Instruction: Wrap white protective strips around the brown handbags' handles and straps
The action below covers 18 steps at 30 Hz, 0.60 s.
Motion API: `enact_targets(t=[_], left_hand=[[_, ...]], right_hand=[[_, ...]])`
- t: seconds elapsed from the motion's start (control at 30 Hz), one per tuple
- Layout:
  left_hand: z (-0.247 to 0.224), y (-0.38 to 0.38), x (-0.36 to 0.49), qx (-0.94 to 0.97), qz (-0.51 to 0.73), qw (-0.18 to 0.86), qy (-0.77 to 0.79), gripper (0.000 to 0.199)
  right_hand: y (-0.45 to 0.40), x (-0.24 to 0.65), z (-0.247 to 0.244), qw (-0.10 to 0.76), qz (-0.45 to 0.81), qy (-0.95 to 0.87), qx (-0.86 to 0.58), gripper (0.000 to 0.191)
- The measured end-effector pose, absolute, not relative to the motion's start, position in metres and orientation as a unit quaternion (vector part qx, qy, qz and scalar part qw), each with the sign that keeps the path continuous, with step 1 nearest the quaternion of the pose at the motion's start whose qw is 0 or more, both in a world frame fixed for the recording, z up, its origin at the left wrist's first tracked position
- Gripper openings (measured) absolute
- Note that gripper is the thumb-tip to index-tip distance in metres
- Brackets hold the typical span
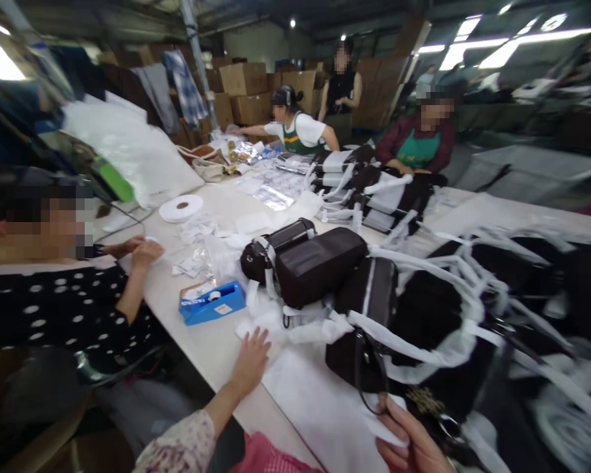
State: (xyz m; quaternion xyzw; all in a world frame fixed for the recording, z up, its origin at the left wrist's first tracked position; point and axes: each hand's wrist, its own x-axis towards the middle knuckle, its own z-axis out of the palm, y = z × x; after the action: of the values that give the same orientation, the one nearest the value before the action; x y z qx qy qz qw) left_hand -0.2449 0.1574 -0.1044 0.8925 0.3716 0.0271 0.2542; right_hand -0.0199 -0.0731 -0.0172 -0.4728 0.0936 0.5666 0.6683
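Note:
My left hand (250, 365) lies with fingers spread on the table edge, beside a stack of white sheets (315, 407), holding nothing. At the lower right, my right hand (408, 437) pinches a thin dark strap (358, 368) hanging from a dark bag (369, 289), with a white sheet corner against its fingers. White wrapping covers the straps of the dark bags. Another dark bag (320, 263) lies on its side beyond my hands. A blue tape dispenser (211, 303) stands left of the bags.
At the left, a person in a polka-dot top (54, 302) works near a white roll (181, 207). More wrapped dark bags (522, 263) fill the right side. Other people are around the far end, by cardboard boxes (243, 79). A large white bag (128, 151) stands at the back left.

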Motion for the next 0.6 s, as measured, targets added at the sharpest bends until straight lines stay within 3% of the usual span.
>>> enact_targets(t=[0.07, 0.13, 0.2, 0.27, 0.4, 0.6], left_hand=[[-0.078, 0.149, -0.225, 0.859, 0.129, 0.31, 0.385, 0.031], [-0.044, 0.134, -0.201, 0.797, 0.163, 0.455, 0.362, 0.025], [-0.009, 0.114, -0.176, 0.702, 0.088, 0.636, 0.308, 0.029], [0.018, 0.095, -0.152, 0.624, 0.046, 0.727, 0.282, 0.037], [0.043, 0.079, -0.114, 0.614, 0.074, 0.722, 0.312, 0.032], [0.039, 0.08, -0.104, 0.612, 0.064, 0.707, 0.349, 0.019]], right_hand=[[-0.065, -0.028, -0.001, 0.697, 0.548, 0.132, -0.442, 0.042], [-0.06, -0.03, 0.008, 0.708, 0.549, 0.142, -0.42, 0.046], [-0.058, -0.031, 0.01, 0.714, 0.552, 0.141, -0.407, 0.048], [-0.06, -0.033, 0.011, 0.721, 0.55, 0.136, -0.399, 0.048], [-0.063, -0.04, 0.013, 0.722, 0.55, 0.112, -0.404, 0.047], [-0.06, -0.045, 0.015, 0.7, 0.513, 0.062, -0.493, 0.048]])
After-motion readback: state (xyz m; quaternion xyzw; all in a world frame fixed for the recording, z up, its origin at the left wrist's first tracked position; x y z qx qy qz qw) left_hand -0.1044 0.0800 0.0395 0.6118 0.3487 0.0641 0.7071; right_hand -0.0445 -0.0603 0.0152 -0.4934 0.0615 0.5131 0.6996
